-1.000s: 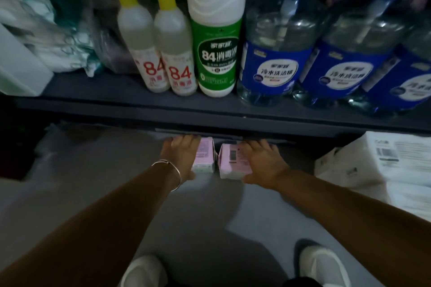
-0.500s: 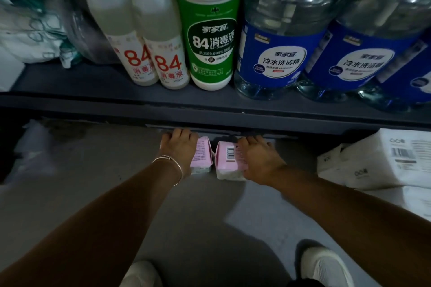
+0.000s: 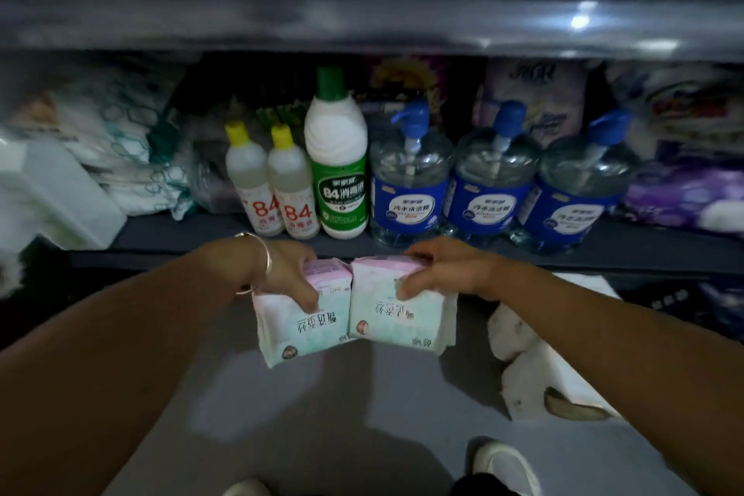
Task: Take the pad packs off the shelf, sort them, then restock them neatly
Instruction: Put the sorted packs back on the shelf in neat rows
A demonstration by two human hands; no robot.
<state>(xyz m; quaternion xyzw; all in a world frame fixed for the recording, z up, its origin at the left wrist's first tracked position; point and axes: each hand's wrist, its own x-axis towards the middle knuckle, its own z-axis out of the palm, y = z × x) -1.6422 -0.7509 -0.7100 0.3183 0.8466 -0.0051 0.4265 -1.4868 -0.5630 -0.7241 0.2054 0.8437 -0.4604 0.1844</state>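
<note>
Now that both soft pink-and-mint plastic pad packs have been lifted from under the dark grey metal shelf [image 3: 402,246], left hand [image 3: 290,278] fingers clamp one pack [image 3: 300,328], right hand [image 3: 447,270] fingers the other [image 3: 396,316], so sorting probably comes next.

two pink-white pad packs [image 3: 304,314] [image 3: 402,312], side by side, touching

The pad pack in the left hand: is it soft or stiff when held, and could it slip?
The left pad pack is probably soft: the left hand grips only its top, and its wrapper looks puffy, without hard edges. It seems light, since the pinch carries it. The film looks smooth, so it could slip.
</note>
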